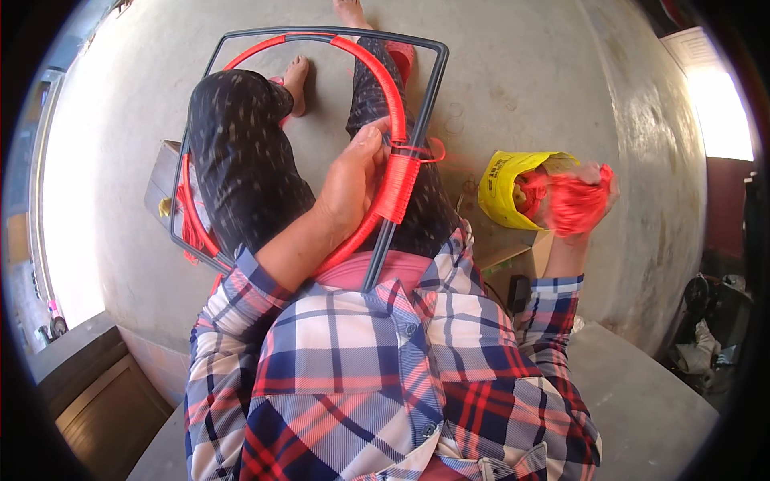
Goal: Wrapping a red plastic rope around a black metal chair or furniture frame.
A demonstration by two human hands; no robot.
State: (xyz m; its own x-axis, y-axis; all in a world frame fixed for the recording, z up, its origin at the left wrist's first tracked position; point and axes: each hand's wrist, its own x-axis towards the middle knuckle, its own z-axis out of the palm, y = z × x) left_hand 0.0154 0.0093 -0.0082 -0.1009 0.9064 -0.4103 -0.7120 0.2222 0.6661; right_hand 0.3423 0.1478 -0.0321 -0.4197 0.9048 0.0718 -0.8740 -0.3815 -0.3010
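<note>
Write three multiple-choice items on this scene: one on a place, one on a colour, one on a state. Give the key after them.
1. Where does the yellow bag lie?
A. on the floor at the person's right
B. on the lap
C. on the box at the left

2. What colour is the cord bundle?
A. blue
B. red
C. white

3. What is the left hand doing?
A. hanging free
B. gripping the frame at the wrapped part
C. resting on the floor

Key: A, it lies beside the right hand; B, bright red strands; B, fingers close around the bar.

support: concrete floor | on it: yellow bag, cardboard box
</note>
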